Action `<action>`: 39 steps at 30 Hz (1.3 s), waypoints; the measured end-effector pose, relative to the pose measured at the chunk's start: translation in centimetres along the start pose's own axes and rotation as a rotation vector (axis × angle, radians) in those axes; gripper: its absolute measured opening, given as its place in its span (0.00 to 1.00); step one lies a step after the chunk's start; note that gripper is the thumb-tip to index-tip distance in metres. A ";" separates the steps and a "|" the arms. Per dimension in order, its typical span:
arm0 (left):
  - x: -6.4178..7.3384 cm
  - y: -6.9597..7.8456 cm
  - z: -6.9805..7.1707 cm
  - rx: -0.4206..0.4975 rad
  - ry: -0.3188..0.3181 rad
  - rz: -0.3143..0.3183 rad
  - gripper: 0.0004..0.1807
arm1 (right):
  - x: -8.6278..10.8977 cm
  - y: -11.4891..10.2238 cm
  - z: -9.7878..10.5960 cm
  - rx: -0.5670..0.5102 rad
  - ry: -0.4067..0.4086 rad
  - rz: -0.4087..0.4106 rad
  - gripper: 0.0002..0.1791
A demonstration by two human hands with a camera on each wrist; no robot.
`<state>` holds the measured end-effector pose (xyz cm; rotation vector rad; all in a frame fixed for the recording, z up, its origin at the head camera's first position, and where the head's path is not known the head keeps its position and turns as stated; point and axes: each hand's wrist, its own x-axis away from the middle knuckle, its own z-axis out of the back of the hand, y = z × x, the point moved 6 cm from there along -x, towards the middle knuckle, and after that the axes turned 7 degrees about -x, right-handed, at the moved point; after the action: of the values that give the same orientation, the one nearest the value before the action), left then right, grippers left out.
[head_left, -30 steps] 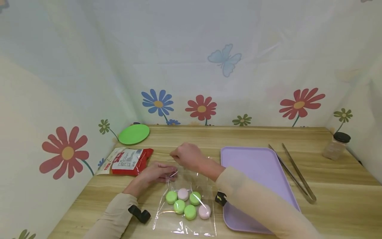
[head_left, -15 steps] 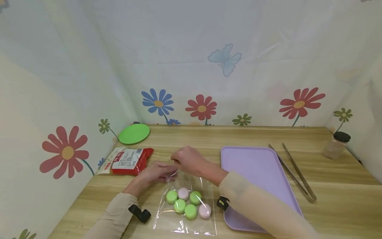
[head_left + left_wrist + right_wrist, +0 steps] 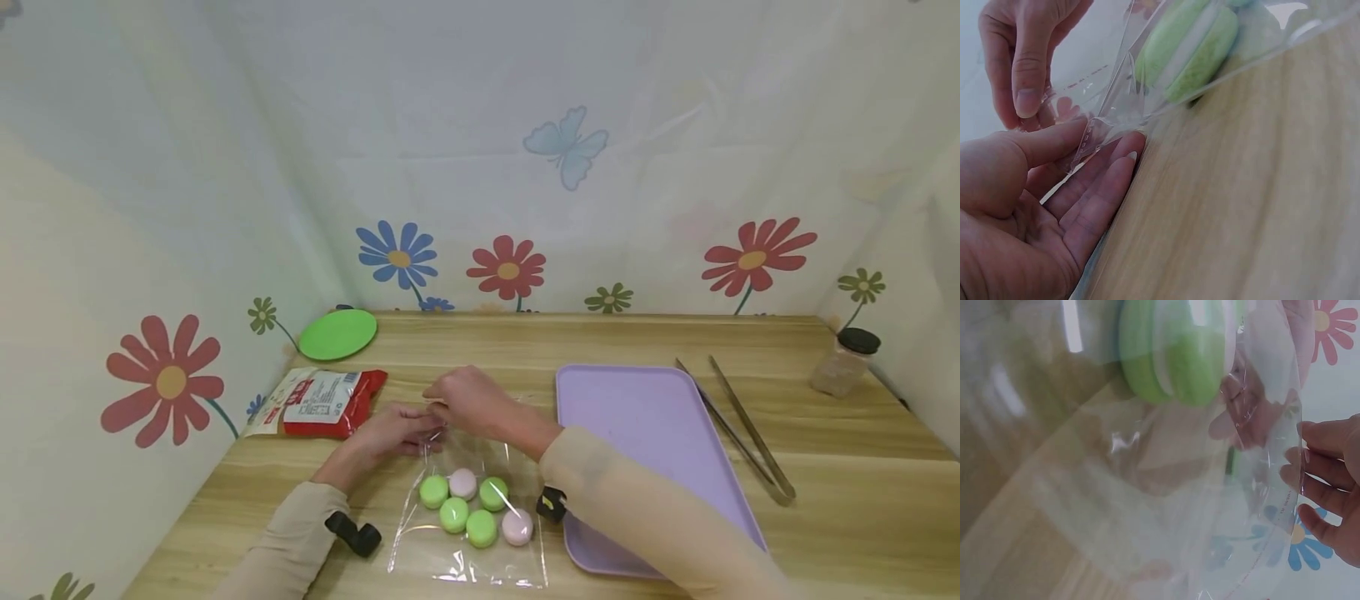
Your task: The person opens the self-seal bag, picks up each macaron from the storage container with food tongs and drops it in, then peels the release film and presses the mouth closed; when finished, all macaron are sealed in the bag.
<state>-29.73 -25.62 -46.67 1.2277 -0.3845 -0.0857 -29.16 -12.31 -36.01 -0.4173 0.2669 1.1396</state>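
Count: one clear bag, flat on the counter, left of its middle and well forward of its back edge. Through the film I count six macarons: four green macarons, two pink macarons.

My left grip: narrow, thumb and fingertip pinching the bag's corner; the remaining fingers lie extended below the film. My right grip: narrow too, fingertips pinching the film at the bag's far edge, just beside the left grip.

Around: one green plate at the counter's back left corner; one red-and-white packet by the left edge, near my left grip; one purple tray right of the bag; one pair of tongs along the tray's right side; one jar near the back right corner.

Obstructions: my right sleeve crosses over the tray, covering part of it. My fingers hide much of the bag's far edge.
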 end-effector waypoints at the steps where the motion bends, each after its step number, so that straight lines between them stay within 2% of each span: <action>1: 0.0 0.0 0.0 -0.005 0.000 0.000 0.18 | -0.1 0.0 -0.1 0.007 -0.007 -0.006 0.05; 6: 0.0 0.0 0.2 -0.008 -0.004 -0.007 0.18 | -0.3 0.0 -0.4 0.046 -0.034 -0.029 0.11; 12: 0.0 -0.1 0.1 -0.004 -0.005 -0.006 0.19 | -0.3 -0.1 -0.6 0.041 -0.043 -0.057 0.09; 21: 0.0 -0.1 0.1 -0.014 0.002 -0.009 0.20 | -0.2 -0.1 -0.6 0.013 0.007 -0.033 0.04; 33: 0.0 0.2 0.2 -0.008 -0.015 -0.029 0.19 | -0.2 -0.4 -0.4 -0.016 0.077 0.013 0.11; 37: 0.0 0.1 0.1 0.005 -0.022 -0.031 0.18 | -0.2 -0.4 -0.5 -0.023 0.078 0.001 0.14; 39: -0.1 0.1 0.1 0.002 -0.029 -0.033 0.18 | -0.2 -0.2 -0.6 -0.067 0.073 -0.033 0.13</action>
<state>-29.83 -25.66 -46.59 1.2362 -0.3890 -0.1317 -29.05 -12.86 -36.43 -0.5217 0.2846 1.1041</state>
